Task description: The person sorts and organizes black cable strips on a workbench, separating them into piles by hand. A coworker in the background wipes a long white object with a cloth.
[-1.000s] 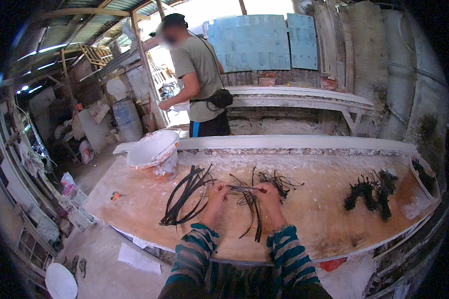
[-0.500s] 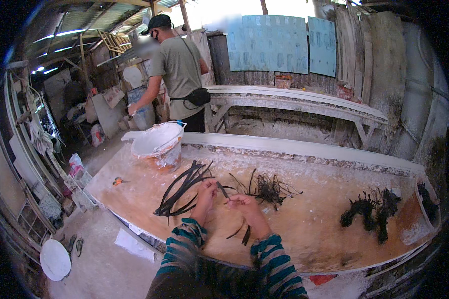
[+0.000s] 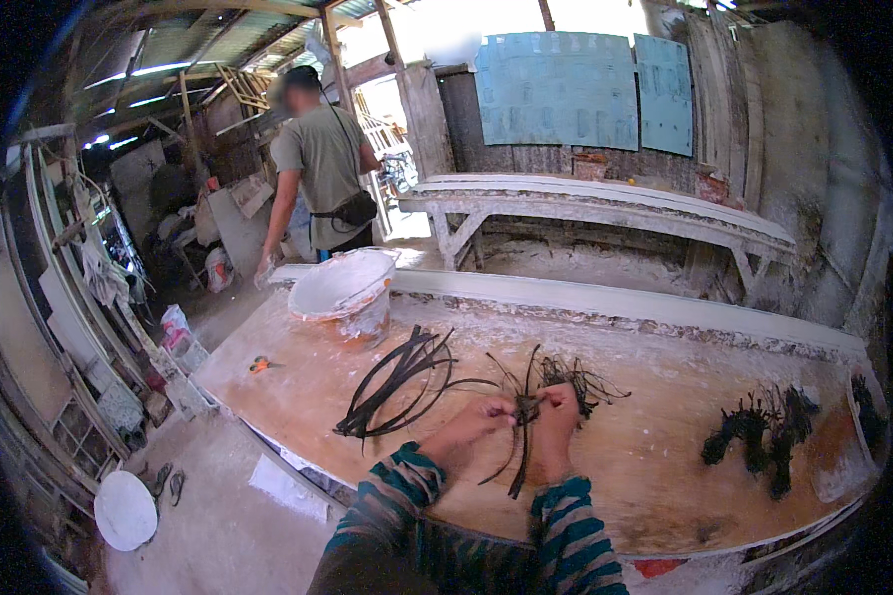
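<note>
My left hand (image 3: 488,415) and my right hand (image 3: 556,411) are close together over the board, fingers pinched. Between them is a dark, flat strip (image 3: 526,407), gripped at its middle by both hands. Thin black strips (image 3: 518,474) run up and down from that spot; whether they are joined to it is hidden by my fingers. Just beyond my right hand lies a tangle of thin black strips (image 3: 597,385). Left of my hands, a loose bunch of long black strips (image 3: 392,382) is spread in a curve.
A white-crusted bucket (image 3: 367,322) stands at the far left of the board (image 3: 645,466). Small orange-handled cutters (image 3: 260,364) lie near the left edge. Knotted dark bundles (image 3: 759,431) and a tipped container (image 3: 843,446) are at right. A person (image 3: 322,164) stands beyond the bucket.
Both hands have moved right, from beside the long strips to the thin strips near the tangle, and have come closer together. The person beyond has turned and lowered an arm.
</note>
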### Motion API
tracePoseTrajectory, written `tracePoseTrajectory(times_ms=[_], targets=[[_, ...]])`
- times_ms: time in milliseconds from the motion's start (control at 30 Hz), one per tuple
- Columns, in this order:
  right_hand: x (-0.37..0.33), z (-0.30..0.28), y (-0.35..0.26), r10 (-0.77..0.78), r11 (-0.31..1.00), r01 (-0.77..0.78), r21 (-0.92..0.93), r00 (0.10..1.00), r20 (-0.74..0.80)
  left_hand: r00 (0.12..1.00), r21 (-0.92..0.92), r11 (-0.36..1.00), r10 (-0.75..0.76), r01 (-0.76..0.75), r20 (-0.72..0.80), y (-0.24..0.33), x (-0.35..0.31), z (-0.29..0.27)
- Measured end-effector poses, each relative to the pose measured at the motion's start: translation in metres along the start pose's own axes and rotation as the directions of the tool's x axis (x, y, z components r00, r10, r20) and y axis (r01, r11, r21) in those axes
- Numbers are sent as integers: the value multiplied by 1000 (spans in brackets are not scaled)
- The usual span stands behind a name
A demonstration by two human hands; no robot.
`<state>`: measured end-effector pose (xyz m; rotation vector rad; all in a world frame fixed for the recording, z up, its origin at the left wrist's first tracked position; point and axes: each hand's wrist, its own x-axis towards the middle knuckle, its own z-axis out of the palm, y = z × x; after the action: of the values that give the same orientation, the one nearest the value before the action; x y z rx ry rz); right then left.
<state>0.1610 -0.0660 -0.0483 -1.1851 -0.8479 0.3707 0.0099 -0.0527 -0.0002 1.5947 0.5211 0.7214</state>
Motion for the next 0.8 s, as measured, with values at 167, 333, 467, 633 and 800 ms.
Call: tracePoseTrajectory(times_ms=[167,333,467,633,800], targets=[[15,-8,-13,16,1000,-12,24,985,-171,989,-155,988,24,0,149,-1,0,6],[13,-10,-12,-163,950,142,-277,985,-56,915,186,908,395,-376,-80,-30,22,-13],[9,-5,-5,-326,864,272,-424,943,-59,885,162,947,316,-276,-342,-45,44,-40],[-8,8,-18,-243,915,267,-304,963,116,908,-170,985,-33,-42,-418,-60,40,-63],[-31,21,-44,-45,975,158,-159,834,550,872,-239,969,-65,-60,-486,-44,26,-80]])
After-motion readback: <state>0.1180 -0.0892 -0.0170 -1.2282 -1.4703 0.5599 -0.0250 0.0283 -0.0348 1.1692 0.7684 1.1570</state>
